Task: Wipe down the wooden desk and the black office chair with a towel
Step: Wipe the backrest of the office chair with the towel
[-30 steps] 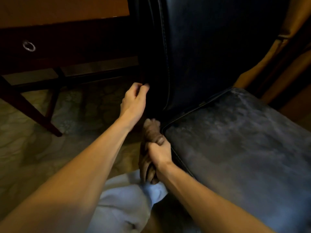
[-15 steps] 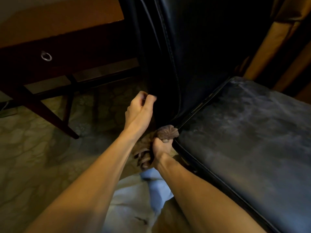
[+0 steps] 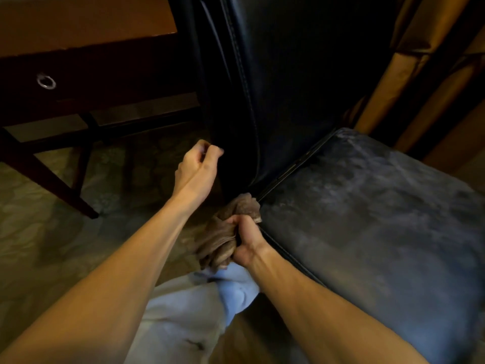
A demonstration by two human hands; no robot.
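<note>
1. Gripping the towel (image 3: 219, 239) in a tight fist, the right hand (image 3: 245, 243) sits against the piped side edge of the black chair's seat (image 3: 367, 232), near the corner under the backrest (image 3: 288, 88).
2. Cloth bulges above the knuckles, touching that corner, and hangs bunched below them.
3. It is brown and crumpled into thick folds.
4. Beside the backrest's outer edge the left hand (image 3: 196, 172) curls its fingers at the dark leather; whether they pinch it I cannot tell.
5. Beyond the chair stands the wooden desk (image 3: 78, 27), a ring pull (image 3: 46, 81) on its drawer.
</note>
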